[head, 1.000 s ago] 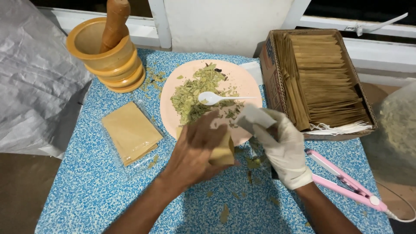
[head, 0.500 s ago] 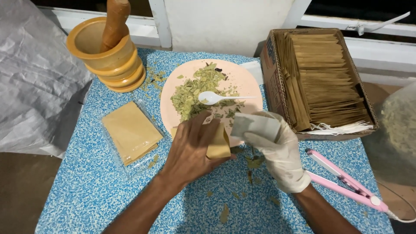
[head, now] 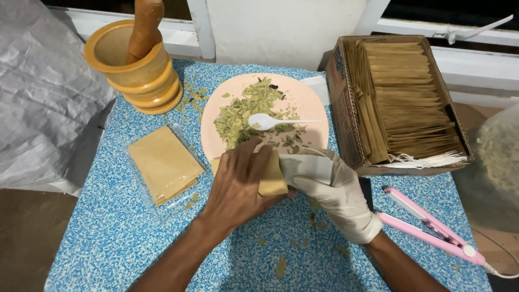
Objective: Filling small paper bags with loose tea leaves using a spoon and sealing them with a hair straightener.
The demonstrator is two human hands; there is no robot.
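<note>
**Op:** Grip first. My left hand (head: 238,186) is bare, fingers curled over a small tan pouch (head: 272,176), pinching it. Right hand (head: 332,197), in a pale glove, is closed on the pouch's right side, w/ a whitish flap or paper under the thumb. Both hands are shut on the same pouch.

**Obs:** Where does it sit?

**Op:** Just off the near rim of the pink plate (head: 313,103), above the blue speckled table (head: 108,238). Can't tell if it touches the table, since the hands cover its underside.

**Obs:** Axis?

**Op:** Long axis runs roughly away from me, toward the plate, tilted a bit. Open end, I think, faces the plate, but that's a guess; the left fingers hide the mouth.

**Obs:** Nearest things?

**Op:** Leaf pile (head: 243,111) lies straight ahead of the pouch, white spoon (head: 270,121) on it, handle pointing right. Right hand is nearer the handle; left is nearer the bowl end.

**Obs:** Further out?

**Op:** Flat tan pouches in a clear sleeve (head: 162,165) to the left, well apart. Mortar (head: 135,65) w/ pestle at far left. Box (head: 400,103) of stacked pouches at right. Pink sealer (head: 427,227) near right; its cord is cut off by the frame edge.

**Obs:** Hidden bits?

**Op:** Pouch contents, its mouth, most of the left fingertips. Grey blur at far right, can't ID it.
</note>
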